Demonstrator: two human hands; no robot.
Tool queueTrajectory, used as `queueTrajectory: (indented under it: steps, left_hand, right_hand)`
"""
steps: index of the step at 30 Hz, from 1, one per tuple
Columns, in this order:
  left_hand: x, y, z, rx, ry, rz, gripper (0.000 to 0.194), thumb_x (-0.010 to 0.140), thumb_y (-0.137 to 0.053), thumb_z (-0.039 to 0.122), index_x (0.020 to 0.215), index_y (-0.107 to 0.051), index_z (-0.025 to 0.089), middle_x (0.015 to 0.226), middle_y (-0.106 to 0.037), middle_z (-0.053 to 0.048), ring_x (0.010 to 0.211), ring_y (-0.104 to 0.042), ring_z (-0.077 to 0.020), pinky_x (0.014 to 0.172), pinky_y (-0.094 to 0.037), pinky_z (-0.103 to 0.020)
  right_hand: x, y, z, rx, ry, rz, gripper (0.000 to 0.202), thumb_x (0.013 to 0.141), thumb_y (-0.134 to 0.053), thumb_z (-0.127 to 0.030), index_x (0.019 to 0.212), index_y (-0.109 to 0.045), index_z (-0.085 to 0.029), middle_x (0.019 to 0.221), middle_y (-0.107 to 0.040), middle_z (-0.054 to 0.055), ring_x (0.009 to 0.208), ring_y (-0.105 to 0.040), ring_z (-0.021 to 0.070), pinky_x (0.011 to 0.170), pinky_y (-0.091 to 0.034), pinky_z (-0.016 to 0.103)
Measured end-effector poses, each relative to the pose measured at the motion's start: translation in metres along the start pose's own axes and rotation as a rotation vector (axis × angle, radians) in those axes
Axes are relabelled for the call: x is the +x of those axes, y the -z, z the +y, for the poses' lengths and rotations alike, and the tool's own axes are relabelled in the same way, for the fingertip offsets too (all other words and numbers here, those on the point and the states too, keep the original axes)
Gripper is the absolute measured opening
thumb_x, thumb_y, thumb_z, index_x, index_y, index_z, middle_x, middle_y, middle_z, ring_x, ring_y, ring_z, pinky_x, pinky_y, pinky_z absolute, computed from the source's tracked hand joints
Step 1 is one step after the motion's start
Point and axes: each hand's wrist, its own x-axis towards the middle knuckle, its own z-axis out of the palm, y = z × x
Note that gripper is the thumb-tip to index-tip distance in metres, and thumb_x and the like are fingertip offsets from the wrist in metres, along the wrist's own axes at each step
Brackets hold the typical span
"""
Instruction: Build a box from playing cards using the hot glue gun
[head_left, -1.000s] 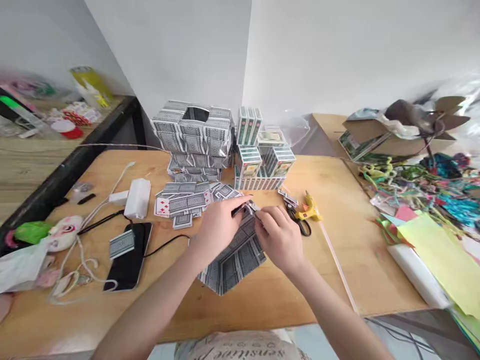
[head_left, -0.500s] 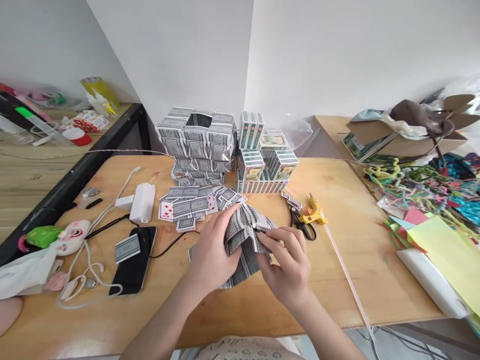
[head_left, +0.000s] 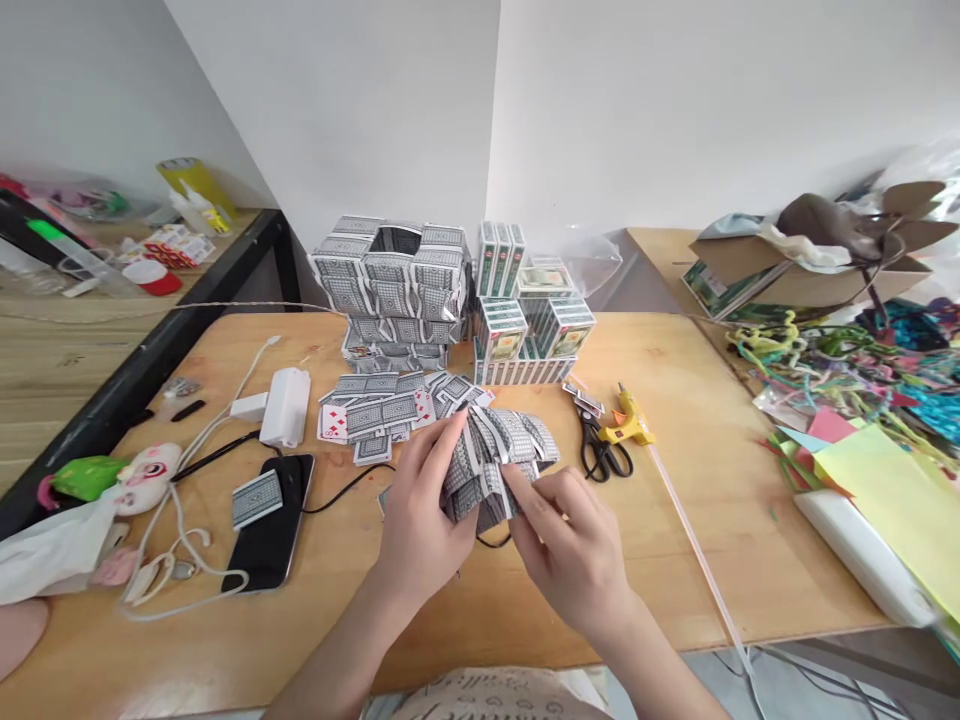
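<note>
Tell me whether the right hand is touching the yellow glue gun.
Apart: the head view shows bare tabletop and the black scissors between the right hand and the yellow glue gun.

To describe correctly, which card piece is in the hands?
The small curved piece between left hand and right hand; the large piece stands by the wall.

Laid out on a table [head_left: 660, 370], with a card [head_left: 256, 498] atop a phone [head_left: 279, 548] at left, loose cards [head_left: 379, 413] before a card structure [head_left: 397, 285], stacked boxes [head_left: 501, 330] to its right, and scissors [head_left: 592, 450] beside a glue gun [head_left: 628, 427] farther right.
</note>
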Motion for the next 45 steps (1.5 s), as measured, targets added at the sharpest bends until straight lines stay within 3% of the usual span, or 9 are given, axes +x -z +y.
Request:
queueTrajectory:
  steps: [4, 6, 11, 15, 21, 30, 37, 45]
  left_hand:
    - [0.001, 0.002, 0.008, -0.076, 0.119, -0.069, 0.065, 0.071, -0.049, 0.008, 0.133, -0.035, 0.026, 0.127, -0.048, -0.003, 0.118, -0.044, -0.0195, 0.099, -0.037, -0.033]
    - [0.003, 0.003, 0.01, -0.097, 0.164, -0.086, 0.066, 0.071, -0.048, 0.007, 0.132, -0.036, 0.027, 0.127, -0.049, -0.002, 0.119, -0.044, -0.019, 0.1, -0.037, -0.034]
    - [0.011, 0.001, 0.011, -0.068, 0.271, -0.143, 0.063, 0.07, -0.05, 0.011, 0.131, -0.039, 0.025, 0.126, -0.051, -0.003, 0.118, -0.045, -0.02, 0.102, -0.035, -0.036]
    - [0.018, -0.003, 0.007, -0.031, 0.327, -0.219, 0.059, 0.072, -0.049, 0.016, 0.13, -0.041, 0.023, 0.128, -0.05, -0.004, 0.119, -0.045, -0.0213, 0.101, -0.035, -0.038]
    - [0.024, -0.007, -0.006, -0.017, 0.318, -0.333, 0.055, 0.076, -0.047, 0.021, 0.131, -0.04, 0.019, 0.13, -0.049, -0.007, 0.121, -0.044, -0.0239, 0.101, -0.035, -0.04]
    - [0.029, -0.007, -0.008, -0.064, 0.357, -0.372, 0.057, 0.075, -0.046, 0.019, 0.131, -0.04, 0.02, 0.131, -0.049, -0.005, 0.121, -0.044, -0.0226, 0.102, -0.034, -0.039]
    - [0.028, -0.014, -0.014, -0.111, 0.362, -0.379, 0.057, 0.074, -0.046, 0.016, 0.13, -0.041, 0.019, 0.128, -0.051, -0.006, 0.116, -0.049, -0.023, 0.098, -0.039, -0.04]
    - [0.023, -0.016, -0.013, -0.047, 0.317, -0.32, 0.056, 0.071, -0.048, 0.014, 0.127, -0.045, 0.02, 0.119, -0.058, -0.005, 0.109, -0.054, -0.0228, 0.093, -0.043, -0.038]
  right_hand:
    - [0.006, 0.008, 0.005, 0.015, 0.063, 0.269, 0.035, 0.071, -0.063, -0.004, 0.103, -0.06, -0.016, 0.072, -0.052, 0.004, 0.068, -0.05, 0.0154, 0.056, -0.044, 0.028]
    - [0.009, 0.011, 0.007, 0.006, 0.081, 0.316, 0.036, 0.068, -0.065, -0.003, 0.101, -0.061, -0.019, 0.078, -0.057, 0.006, 0.074, -0.053, 0.0176, 0.061, -0.046, 0.03]
    - [0.022, 0.004, 0.017, -0.009, 0.021, 0.118, 0.025, 0.075, -0.059, -0.007, 0.098, -0.061, -0.017, 0.083, -0.065, 0.006, 0.073, -0.057, 0.0163, 0.065, -0.048, 0.031]
    - [0.035, -0.006, 0.029, 0.033, -0.122, 0.065, 0.013, 0.081, -0.054, -0.014, 0.088, -0.065, -0.017, 0.079, -0.066, 0.005, 0.072, -0.059, 0.0149, 0.067, -0.048, 0.028]
    - [0.048, -0.01, 0.044, 0.083, -0.165, -0.101, 0.016, 0.084, -0.052, -0.024, 0.089, -0.066, -0.019, 0.086, -0.068, 0.004, 0.081, -0.061, 0.0159, 0.072, -0.049, 0.028]
    - [0.045, -0.013, 0.044, 0.062, -0.185, -0.247, 0.023, 0.088, -0.043, -0.02, 0.105, -0.059, -0.02, 0.091, -0.069, 0.003, 0.079, -0.065, 0.0149, 0.067, -0.046, 0.024]
    - [0.049, -0.012, 0.043, -0.093, -0.165, -0.335, 0.018, 0.087, -0.044, -0.022, 0.094, -0.061, -0.021, 0.074, -0.069, 0.0, 0.061, -0.063, 0.0138, 0.052, -0.035, 0.022]
    - [0.049, -0.015, 0.043, -0.095, -0.16, -0.345, 0.016, 0.085, -0.046, -0.022, 0.085, -0.062, -0.021, 0.074, -0.069, 0.001, 0.061, -0.062, 0.0128, 0.054, -0.035, 0.022]
